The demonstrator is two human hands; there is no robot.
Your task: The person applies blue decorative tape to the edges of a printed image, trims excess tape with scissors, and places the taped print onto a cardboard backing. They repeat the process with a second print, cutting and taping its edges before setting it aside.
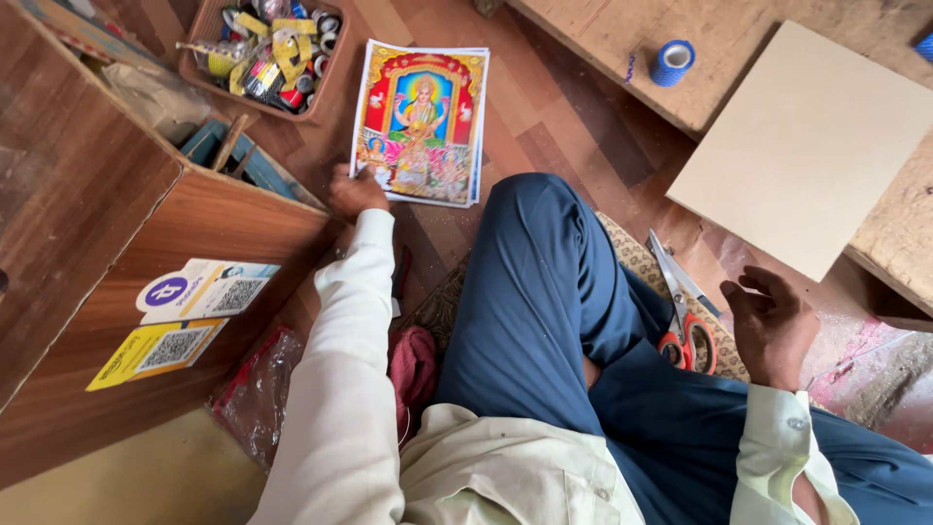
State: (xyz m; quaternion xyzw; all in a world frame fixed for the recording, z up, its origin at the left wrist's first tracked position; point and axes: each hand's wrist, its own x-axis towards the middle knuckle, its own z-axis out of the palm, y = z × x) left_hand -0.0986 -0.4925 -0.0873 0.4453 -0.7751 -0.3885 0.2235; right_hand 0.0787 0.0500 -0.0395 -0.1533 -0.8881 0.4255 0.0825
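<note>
- Clearly, the left hand reaches out to a thin stack of glossy colour prints lying flat on the wooden floor; its fingers rest on the near lower-left corner of the stack, but whether they pinch an edge or only press down I cannot tell.
- Most of the stack lies just beyond those fingers, its far edge near a brown tray of tape rolls.
- Judging by the look, the prints are light, thin and floppy, with a slick face; sheets would likely slide over each other and a single one could crease if lifted by 1 corner alone.
- A sound hold would seem to be at the near edge, thumb under and fingers on top, or at 2 opposite edges so the sheet does not sag.
- The right hand hangs loose over the knee, fingers half curled and holding nothing.
- Red-handled scissors lie just beside those fingers, on a patterned mat.
- A pale stiff board rests well beyond the right fingers, and a blue tape roll stands farther off still.
</note>
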